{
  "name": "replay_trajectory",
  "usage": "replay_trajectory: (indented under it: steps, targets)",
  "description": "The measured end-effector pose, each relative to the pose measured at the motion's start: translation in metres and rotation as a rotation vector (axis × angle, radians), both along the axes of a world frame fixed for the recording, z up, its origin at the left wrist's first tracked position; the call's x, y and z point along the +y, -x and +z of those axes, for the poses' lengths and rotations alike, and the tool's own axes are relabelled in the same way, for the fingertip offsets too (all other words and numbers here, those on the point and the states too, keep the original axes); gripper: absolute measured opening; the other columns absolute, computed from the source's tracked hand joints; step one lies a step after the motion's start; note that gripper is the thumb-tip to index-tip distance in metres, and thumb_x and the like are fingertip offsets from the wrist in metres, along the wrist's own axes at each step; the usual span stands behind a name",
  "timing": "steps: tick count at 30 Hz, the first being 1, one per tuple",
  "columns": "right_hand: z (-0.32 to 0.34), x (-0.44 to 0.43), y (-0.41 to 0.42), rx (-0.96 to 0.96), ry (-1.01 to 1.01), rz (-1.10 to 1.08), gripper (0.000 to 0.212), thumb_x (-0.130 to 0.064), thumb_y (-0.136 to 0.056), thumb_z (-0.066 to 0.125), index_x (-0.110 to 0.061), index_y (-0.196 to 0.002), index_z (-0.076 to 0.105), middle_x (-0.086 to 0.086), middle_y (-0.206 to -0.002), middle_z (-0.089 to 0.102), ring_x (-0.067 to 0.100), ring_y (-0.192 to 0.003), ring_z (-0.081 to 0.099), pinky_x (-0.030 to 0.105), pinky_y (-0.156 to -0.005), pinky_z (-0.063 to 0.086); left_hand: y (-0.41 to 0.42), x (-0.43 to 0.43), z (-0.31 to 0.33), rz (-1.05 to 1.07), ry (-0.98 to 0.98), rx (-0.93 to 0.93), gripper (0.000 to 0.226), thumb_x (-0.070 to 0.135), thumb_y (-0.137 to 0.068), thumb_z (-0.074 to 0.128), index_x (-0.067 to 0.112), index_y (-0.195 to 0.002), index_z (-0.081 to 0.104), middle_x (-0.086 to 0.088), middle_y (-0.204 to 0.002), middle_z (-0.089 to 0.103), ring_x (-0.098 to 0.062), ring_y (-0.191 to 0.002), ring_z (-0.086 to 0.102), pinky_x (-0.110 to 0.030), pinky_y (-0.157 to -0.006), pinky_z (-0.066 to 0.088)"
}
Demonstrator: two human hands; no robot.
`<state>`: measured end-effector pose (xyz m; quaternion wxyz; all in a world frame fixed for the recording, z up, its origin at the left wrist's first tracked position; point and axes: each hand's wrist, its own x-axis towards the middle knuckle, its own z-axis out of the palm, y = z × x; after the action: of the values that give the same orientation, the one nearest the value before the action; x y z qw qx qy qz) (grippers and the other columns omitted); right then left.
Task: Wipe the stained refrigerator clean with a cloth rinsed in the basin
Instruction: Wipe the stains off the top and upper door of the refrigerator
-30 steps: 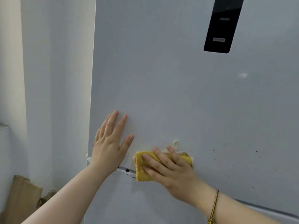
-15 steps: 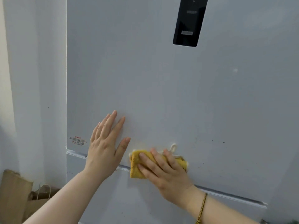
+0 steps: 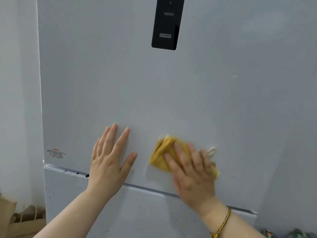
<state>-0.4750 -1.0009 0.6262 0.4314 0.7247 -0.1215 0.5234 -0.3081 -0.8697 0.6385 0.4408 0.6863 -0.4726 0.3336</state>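
A white refrigerator (image 3: 171, 93) fills the view, with a black control panel (image 3: 167, 23) near the top. My right hand (image 3: 192, 170) presses a yellow cloth (image 3: 162, 155) flat against the upper door just above the door seam; hand and cloth are motion-blurred, and a white loop of the cloth sticks out to the right. My left hand (image 3: 109, 157) lies flat on the door to the left, fingers spread, holding nothing. Dark specks (image 3: 77, 173) dot the seam at the left and the lower door (image 3: 137, 217).
A grey wall (image 3: 18, 100) runs along the refrigerator's left side. Brown paper bags (image 3: 22, 219) stand on the floor at the bottom left. A small red-printed sticker (image 3: 56, 153) sits at the upper door's lower left corner.
My right hand has slid the cloth up and to the right, off the door seam onto the upper door. My left hand stays flat in place. The camera has shifted.
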Motion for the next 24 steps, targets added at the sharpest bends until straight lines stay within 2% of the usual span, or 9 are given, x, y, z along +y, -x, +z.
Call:
replay_trajectory:
  steps: [2, 4, 7, 9, 13, 16, 18, 22, 24]
  targets:
    - [-0.037, -0.006, 0.009, 0.224, 0.077, -0.036, 0.037, -0.014, -0.095, 0.025, -0.024, -0.125, 0.046, 0.003, -0.140, 0.036, 0.029, -0.130, 0.027, 0.043, -0.110, 0.016, 0.003, -0.002, 0.000, 0.026, -0.009, -0.005, 0.058, 0.060, -0.091, 0.013, 0.024, -0.132, 0.033, -0.022, -0.139, 0.040, -0.025, -0.128, 0.020, -0.033, -0.103, 0.011]
    - [-0.053, -0.014, 0.022, 0.409, 0.163, -0.065, 0.036, -0.016, -0.097, 0.026, -0.024, -0.125, 0.046, 0.005, -0.144, 0.030, 0.029, -0.129, 0.033, 0.044, -0.113, 0.016, 0.004, -0.003, 0.000, 0.044, -0.017, -0.006, 0.057, 0.059, -0.091, 0.014, 0.024, -0.131, 0.035, -0.025, -0.138, 0.039, -0.027, -0.128, 0.020, -0.032, -0.104, 0.010]
    - [-0.035, -0.022, 0.042, 0.488, 0.219, -0.047, 0.034, -0.016, -0.097, 0.028, -0.023, -0.125, 0.045, 0.000, -0.139, 0.037, 0.027, -0.126, 0.038, 0.045, -0.111, 0.017, 0.008, -0.003, -0.001, 0.073, -0.036, -0.012, 0.059, 0.058, -0.092, 0.013, 0.020, -0.131, 0.036, -0.024, -0.140, 0.036, -0.027, -0.129, 0.018, -0.025, -0.108, 0.002]
    - [-0.004, -0.026, 0.055, 0.351, 0.177, -0.006, 0.035, -0.015, -0.096, 0.028, -0.023, -0.125, 0.047, 0.000, -0.135, 0.041, 0.029, -0.125, 0.038, 0.044, -0.109, 0.018, 0.013, -0.004, -0.003, 0.076, -0.044, -0.023, 0.061, 0.057, -0.092, 0.013, 0.016, -0.132, 0.036, -0.019, -0.142, 0.030, -0.025, -0.132, 0.013, -0.022, -0.110, -0.003]
    - [0.046, -0.034, 0.078, -0.127, -0.016, -0.009, 0.031, -0.024, -0.094, 0.036, -0.021, -0.122, 0.048, 0.007, -0.132, 0.041, 0.031, -0.119, 0.040, 0.041, -0.105, 0.021, 0.027, -0.008, -0.006, 0.005, -0.049, -0.095, 0.059, 0.053, -0.094, 0.015, 0.012, -0.132, 0.034, -0.007, -0.141, 0.025, -0.015, -0.136, 0.007, -0.023, -0.113, -0.003]
    - [0.023, -0.033, 0.076, -0.258, -0.101, 0.014, 0.035, -0.025, -0.093, 0.036, -0.024, -0.128, 0.043, 0.006, -0.149, 0.025, 0.029, -0.126, 0.030, 0.041, -0.106, 0.021, 0.041, -0.015, -0.009, -0.049, -0.066, -0.187, 0.055, 0.051, -0.095, 0.017, 0.014, -0.132, 0.033, -0.005, -0.141, 0.027, -0.006, -0.141, 0.001, -0.027, -0.114, 0.001]
    - [-0.015, -0.033, 0.073, -0.125, -0.068, 0.001, 0.035, -0.026, -0.095, 0.030, -0.025, -0.127, 0.044, -0.002, -0.156, 0.010, 0.028, -0.129, 0.025, 0.040, -0.109, 0.018, 0.048, -0.022, -0.010, -0.065, -0.087, -0.225, 0.053, 0.051, -0.095, 0.017, 0.016, -0.132, 0.034, -0.005, -0.140, 0.029, -0.011, -0.140, 0.007, -0.028, -0.113, 0.003]
    - [-0.059, -0.041, 0.093, 0.274, 0.081, -0.036, 0.032, -0.020, -0.098, 0.032, -0.026, -0.125, 0.047, -0.004, -0.139, 0.039, 0.024, -0.139, 0.021, 0.041, -0.109, 0.022, 0.052, -0.030, -0.014, -0.031, -0.145, -0.264, 0.055, 0.053, -0.095, 0.014, 0.021, -0.136, 0.029, -0.007, -0.141, 0.027, -0.006, -0.141, -0.005, -0.028, -0.114, 0.000]
    - [-0.054, -0.048, 0.106, 0.358, 0.125, -0.036, 0.032, -0.020, -0.098, 0.034, -0.025, -0.126, 0.046, -0.001, -0.138, 0.040, 0.024, -0.135, 0.026, 0.042, -0.110, 0.023, 0.052, -0.031, -0.015, -0.020, -0.162, -0.277, 0.055, 0.053, -0.094, 0.013, 0.021, -0.137, 0.027, -0.008, -0.141, 0.027, -0.005, -0.141, -0.008, -0.028, -0.114, -0.001]
